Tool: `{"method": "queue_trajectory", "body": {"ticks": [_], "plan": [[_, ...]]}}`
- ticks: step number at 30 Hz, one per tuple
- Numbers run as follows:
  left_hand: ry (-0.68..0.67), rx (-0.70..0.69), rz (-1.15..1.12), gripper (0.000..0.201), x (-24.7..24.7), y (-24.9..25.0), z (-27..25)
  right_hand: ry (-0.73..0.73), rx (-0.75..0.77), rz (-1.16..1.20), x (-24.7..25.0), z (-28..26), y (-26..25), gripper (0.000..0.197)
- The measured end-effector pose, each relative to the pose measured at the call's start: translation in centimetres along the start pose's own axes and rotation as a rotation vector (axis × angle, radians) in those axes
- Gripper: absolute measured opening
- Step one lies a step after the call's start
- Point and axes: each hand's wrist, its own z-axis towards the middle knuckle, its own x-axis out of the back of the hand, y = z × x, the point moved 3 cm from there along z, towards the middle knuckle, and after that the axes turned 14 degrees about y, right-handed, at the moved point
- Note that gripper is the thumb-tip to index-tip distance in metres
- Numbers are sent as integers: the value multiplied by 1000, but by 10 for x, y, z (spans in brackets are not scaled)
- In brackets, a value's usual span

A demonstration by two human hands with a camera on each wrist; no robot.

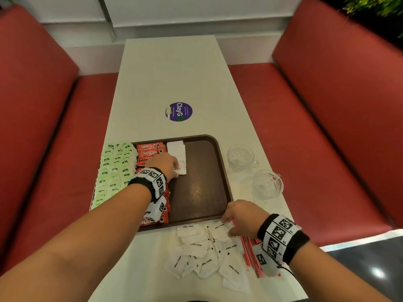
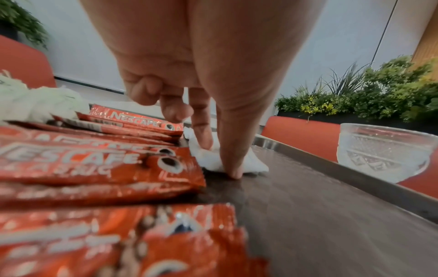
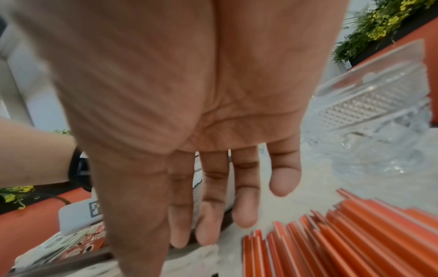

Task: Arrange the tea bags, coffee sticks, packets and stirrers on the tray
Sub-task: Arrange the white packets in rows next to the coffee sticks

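Observation:
A brown tray [image 1: 202, 192] holds green tea bags [image 1: 113, 171] along its left side, red Nescafe coffee sticks [image 1: 150, 151] beside them, and a short row of white sugar packets [image 1: 177, 150]. My left hand [image 1: 177, 168] is on the nearest packet of that row; thumb and forefinger pinch the sugar packet [image 2: 257, 165] against the tray floor, the other fingers curled. My right hand [image 1: 227, 225] hovers with straight fingers [image 3: 244, 211] over the loose sugar packets [image 1: 207, 253] on the table, holding nothing. Red stirrers [image 1: 250, 251] lie under my right wrist.
Two glass cups [image 1: 241, 158] [image 1: 267, 184] stand on the table right of the tray. A round purple sticker [image 1: 178, 111] is stuck farther back. Red benches [image 1: 305, 138] flank the white table [image 1: 165, 73]. The tray's right half is bare.

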Motion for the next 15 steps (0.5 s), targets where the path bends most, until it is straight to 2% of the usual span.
{"method": "queue_trajectory", "body": {"ticks": [4, 8, 12, 15], "plan": [[30, -30, -9, 40, 8, 12, -16, -12, 15, -40, -2, -2, -2, 48], [95, -164, -148, 22, 15, 38, -56, -1, 26, -52, -6, -4, -2, 47], [-22, -361, -229, 17, 10, 66, -101, 64, 68, -48, -5, -9, -8, 24], [-106, -505, -216, 19, 2, 85, -126, 106, 75, -67, -7, -12, -11, 18]]}}
